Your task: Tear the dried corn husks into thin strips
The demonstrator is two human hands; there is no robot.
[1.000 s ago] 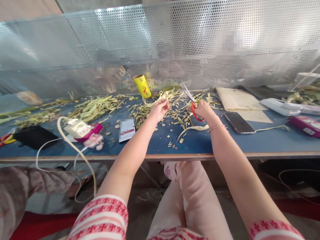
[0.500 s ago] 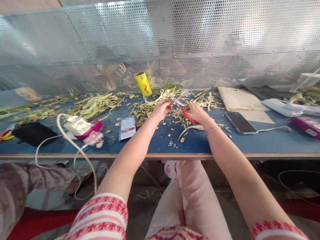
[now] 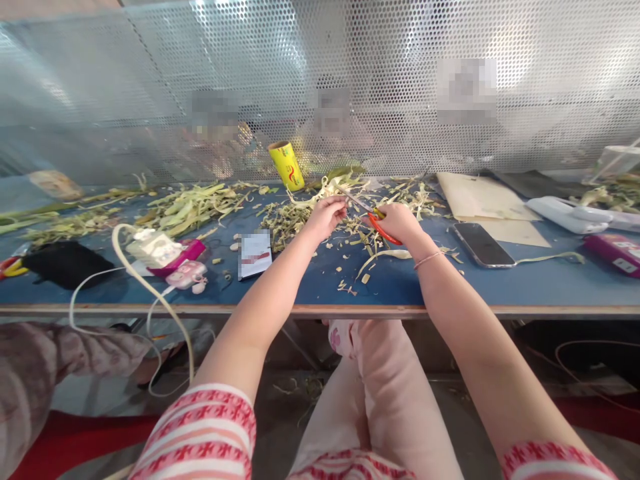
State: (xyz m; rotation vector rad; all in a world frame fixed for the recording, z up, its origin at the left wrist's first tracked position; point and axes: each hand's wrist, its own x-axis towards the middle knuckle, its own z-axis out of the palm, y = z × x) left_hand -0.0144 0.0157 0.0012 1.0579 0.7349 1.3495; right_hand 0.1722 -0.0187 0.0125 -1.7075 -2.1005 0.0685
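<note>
My right hand (image 3: 400,223) grips scissors (image 3: 383,229) with red-orange and yellow handles, fingers wrapped around them. The blades point up and left, toward the fingertips of my left hand (image 3: 327,217). That hand is closed in a pinch, and whatever sits between its fingers is too small or hidden to name. Both hands are above a heap of pale green, dried-looking plant scraps (image 3: 283,223). A long pale strip of plant (image 3: 383,255) lies on the blue tabletop below my right hand, among small cut bits.
A yellow tube (image 3: 287,166) stands tilted by the perforated metal panel (image 3: 380,73). Left are another plant heap (image 3: 200,203), a phone (image 3: 255,255), a white cable (image 3: 157,300) and a black pouch (image 3: 70,265). On the right lie a dark phone (image 3: 483,245) and beige sheets (image 3: 485,197).
My right hand and the scissors have shifted slightly to the right, drawing the blades a little away from my left hand. My left hand stays pinched in nearly the same place.
</note>
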